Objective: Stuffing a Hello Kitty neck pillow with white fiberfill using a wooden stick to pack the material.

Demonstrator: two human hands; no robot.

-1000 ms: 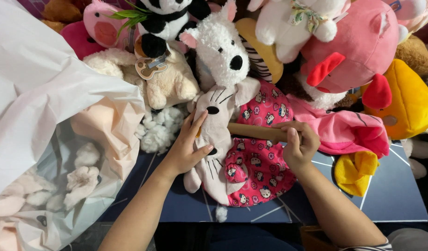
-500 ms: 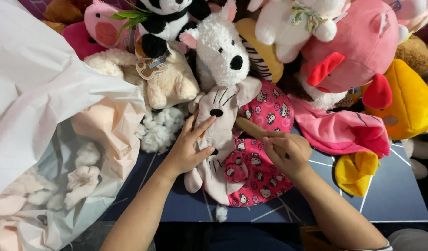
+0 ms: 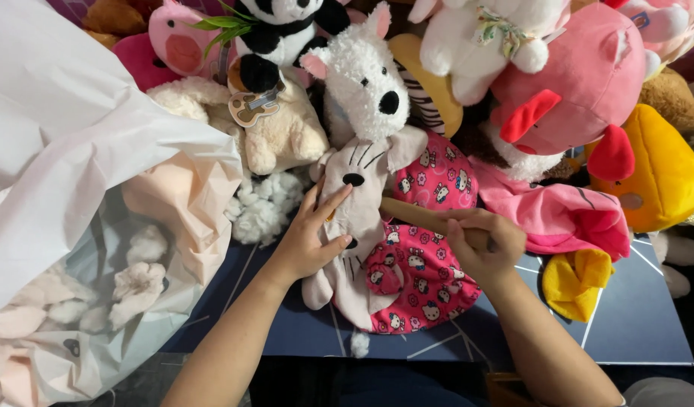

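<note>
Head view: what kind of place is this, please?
Probably a soft-toy stuffing workbench. Finished plush toys crowd a dark blue mat, a clear bag of white stuffing lies open, and the right hand pushes a wooden stick into a flat cat toy.

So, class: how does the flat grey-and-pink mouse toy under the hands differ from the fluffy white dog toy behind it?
The grey-and-pink mouse toy lies limp and flat; the fluffy white dog toy looks plump. The mouse's fabric is smooth, the dog's shaggy. The left hand presses the mouse; neither hand touches the dog. Both have black noses.
</note>
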